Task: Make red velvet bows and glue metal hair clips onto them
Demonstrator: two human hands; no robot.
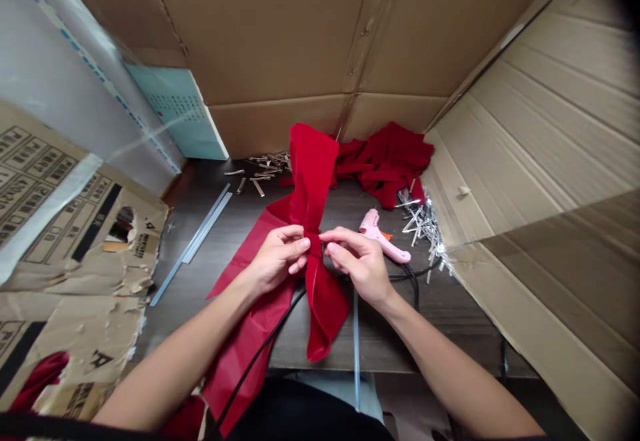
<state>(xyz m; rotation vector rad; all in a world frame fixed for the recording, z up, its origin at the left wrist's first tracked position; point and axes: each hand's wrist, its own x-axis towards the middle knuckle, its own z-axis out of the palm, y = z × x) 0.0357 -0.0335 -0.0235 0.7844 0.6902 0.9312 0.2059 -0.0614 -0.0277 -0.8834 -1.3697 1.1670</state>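
Observation:
A red fabric bow [314, 174] is held upright over the dark wooden table [235, 241], its loops spreading above and below a pinched middle. My left hand [278, 256] pinches that middle from the left, fingers closed on the fabric. From the right, my right hand [358, 261] grips the same knot with its fingertips. A long red fabric tail [250, 334] hangs down over the table's front edge toward my lap.
A pink glue gun [383, 236] lies just right of my hands, its black cable [260, 354] running under the bow. Red fabric pieces [385, 161] pile at the back. Metal hair clips [425, 224] lie right and back centre. Clear glue sticks [196, 241] lie left. Cardboard walls surround the table.

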